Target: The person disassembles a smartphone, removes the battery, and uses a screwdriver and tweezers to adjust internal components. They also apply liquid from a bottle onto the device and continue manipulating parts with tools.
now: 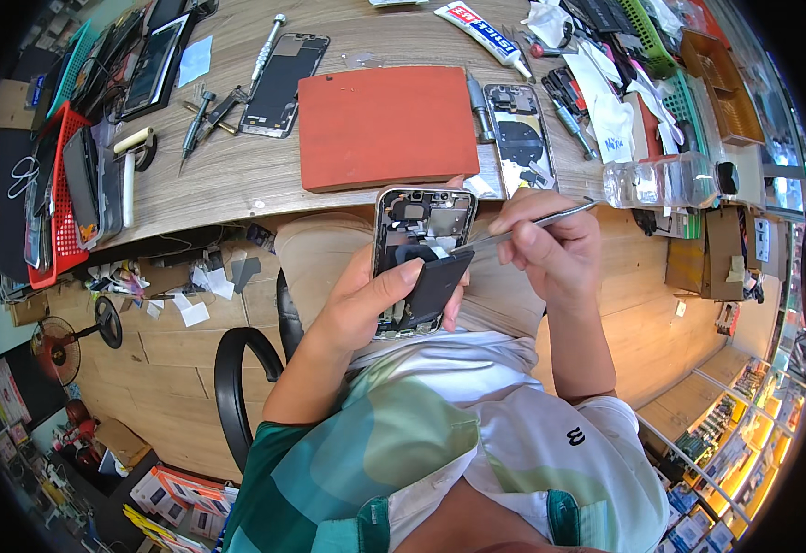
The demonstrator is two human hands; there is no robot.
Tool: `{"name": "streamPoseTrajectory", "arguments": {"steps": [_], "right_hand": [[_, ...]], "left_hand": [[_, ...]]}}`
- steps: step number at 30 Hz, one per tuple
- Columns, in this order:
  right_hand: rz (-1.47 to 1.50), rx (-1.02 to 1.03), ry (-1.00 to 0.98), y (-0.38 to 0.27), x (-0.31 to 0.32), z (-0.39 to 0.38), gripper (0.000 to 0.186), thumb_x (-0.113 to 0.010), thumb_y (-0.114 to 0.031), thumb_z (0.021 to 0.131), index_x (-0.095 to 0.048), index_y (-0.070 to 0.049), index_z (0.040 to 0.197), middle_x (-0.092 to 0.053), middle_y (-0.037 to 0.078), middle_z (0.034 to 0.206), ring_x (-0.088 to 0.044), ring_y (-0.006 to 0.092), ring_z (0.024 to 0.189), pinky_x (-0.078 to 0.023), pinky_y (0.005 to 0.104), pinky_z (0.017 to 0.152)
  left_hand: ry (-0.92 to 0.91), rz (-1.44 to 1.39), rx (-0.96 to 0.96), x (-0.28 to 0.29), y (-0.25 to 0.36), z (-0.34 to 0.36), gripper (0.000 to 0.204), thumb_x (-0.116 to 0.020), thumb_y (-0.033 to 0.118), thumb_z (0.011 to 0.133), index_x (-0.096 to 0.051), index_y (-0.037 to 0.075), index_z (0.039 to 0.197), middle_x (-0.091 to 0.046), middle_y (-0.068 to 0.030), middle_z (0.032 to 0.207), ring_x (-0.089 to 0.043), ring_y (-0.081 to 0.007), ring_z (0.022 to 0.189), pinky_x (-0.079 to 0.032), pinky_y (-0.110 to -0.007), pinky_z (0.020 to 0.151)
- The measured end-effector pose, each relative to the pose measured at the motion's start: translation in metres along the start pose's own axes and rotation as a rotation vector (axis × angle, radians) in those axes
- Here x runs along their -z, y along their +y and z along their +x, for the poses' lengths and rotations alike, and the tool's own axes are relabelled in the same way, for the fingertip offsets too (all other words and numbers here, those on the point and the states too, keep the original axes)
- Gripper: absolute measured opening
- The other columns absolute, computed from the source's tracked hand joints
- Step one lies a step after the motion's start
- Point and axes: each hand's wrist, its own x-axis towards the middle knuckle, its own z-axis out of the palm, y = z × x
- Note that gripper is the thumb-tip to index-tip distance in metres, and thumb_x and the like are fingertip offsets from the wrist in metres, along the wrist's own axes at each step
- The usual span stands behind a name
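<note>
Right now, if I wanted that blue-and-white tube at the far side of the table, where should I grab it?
Probably mid-body: pinch the tube across its width, from above and the left. It lies slanted, its broad body offers more grip than the narrow nozzle, and a red object sits to its right.

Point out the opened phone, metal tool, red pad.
Opened phone (439,223): head view, upper interior.
Metal tool (564,213): head view, shaft's outer end.
Red pad (387,129): head view, middle of top face.
</note>
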Motion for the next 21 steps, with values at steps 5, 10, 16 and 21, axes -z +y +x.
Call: {"name": "streamPoseTrajectory", "arguments": {"steps": [5,10,16,21], "right_hand": [[0.138,0.007,-0.055,0.009,-0.010,0.005,0.016,-0.070,-0.006,0.104,-0.075,0.008,0.113,-0.073,0.016,0.098,-0.070,0.0165,0.082,-0.052,0.0282,0.066],[0.432,0.017,0.079,0.010,-0.004,0.010,0.025,-0.063,-0.016,0.111,-0.069,0.004,0.123,-0.073,0.017,0.098,-0.066,0.0150,0.076,-0.047,0.0265,0.062],[0.320,0.142,0.157,0.005,0.002,0.007,0.035,-0.056,-0.024,0.115,-0.065,0.004,0.132,-0.078,0.024,0.107,-0.060,0.0150,0.066,-0.047,0.0257,0.063],[-0.523,0.369,-0.042,0.001,0.000,-0.002,0.031,-0.066,-0.021,0.108,-0.069,0.004,0.126,-0.081,0.015,0.100,-0.070,0.0229,0.075,-0.052,0.0313,0.071]], "left_hand": [[-0.048,0.039,0.033,0.000,0.000,0.002,0.045,-0.063,0.031,0.108,-0.060,-0.008,0.130,-0.071,-0.0161,0.102,-0.072,-0.0217,0.091,-0.060,-0.037,0.081],[-0.049,0.017,0.081,-0.001,-0.012,0.001,0.034,-0.067,0.019,0.106,-0.060,-0.006,0.128,-0.070,-0.0132,0.102,-0.071,-0.0204,0.090,-0.059,-0.036,0.081],[-0.041,0.020,0.046,0.006,-0.010,0.001,0.034,-0.067,0.019,0.106,-0.060,-0.006,0.129,-0.069,-0.0127,0.107,-0.072,-0.0213,0.089,-0.059,-0.036,0.080],[-0.017,0.007,-0.014,0.009,-0.005,0.005,0.036,-0.068,0.016,0.104,-0.059,-0.006,0.131,-0.071,-0.0135,0.106,-0.074,-0.0222,0.089,-0.059,-0.035,0.080]]}}
